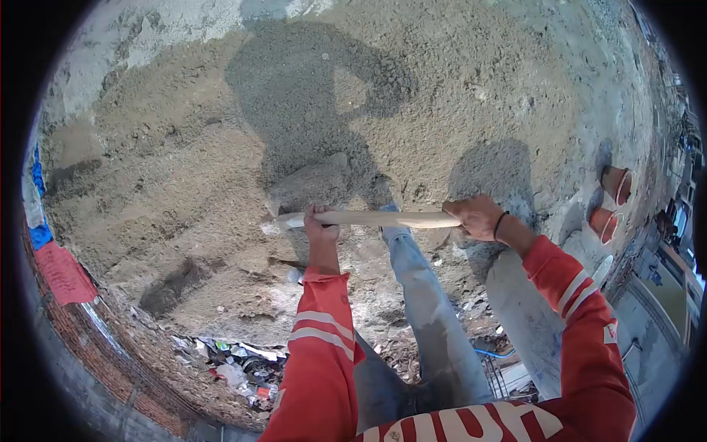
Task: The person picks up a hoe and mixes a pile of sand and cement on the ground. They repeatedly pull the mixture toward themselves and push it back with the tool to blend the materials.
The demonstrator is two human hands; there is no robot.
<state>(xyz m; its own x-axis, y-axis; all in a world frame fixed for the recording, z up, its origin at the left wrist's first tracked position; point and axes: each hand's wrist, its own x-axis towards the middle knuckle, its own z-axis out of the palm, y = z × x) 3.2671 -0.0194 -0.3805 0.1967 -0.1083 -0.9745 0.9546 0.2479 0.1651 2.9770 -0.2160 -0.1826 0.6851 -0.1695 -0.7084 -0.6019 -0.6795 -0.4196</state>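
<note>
A long pale wooden handle (pixel 390 219) lies level across the view in front of my legs. My left hand (pixel 322 227) is wrapped round it near its left end. At its right end, my right hand (pixel 477 216) grips the wood, with a dark band on that wrist. Beyond my left hand the handle runs into a whitish, dusty end (pixel 291 220); whether it carries a tool head I cannot make out. Under and ahead of it spreads a broad bed of damp, grey-brown sandy mix (pixel 184 162), with my shadow over it.
Two reddish buckets (pixel 616 184) stand at the right. A pale, full sack-like shape (pixel 523 317) is beside my leg. Scattered rubbish (pixel 239 368) lies at lower left, near a brick wall (pixel 140 398) and a red cloth (pixel 65 272).
</note>
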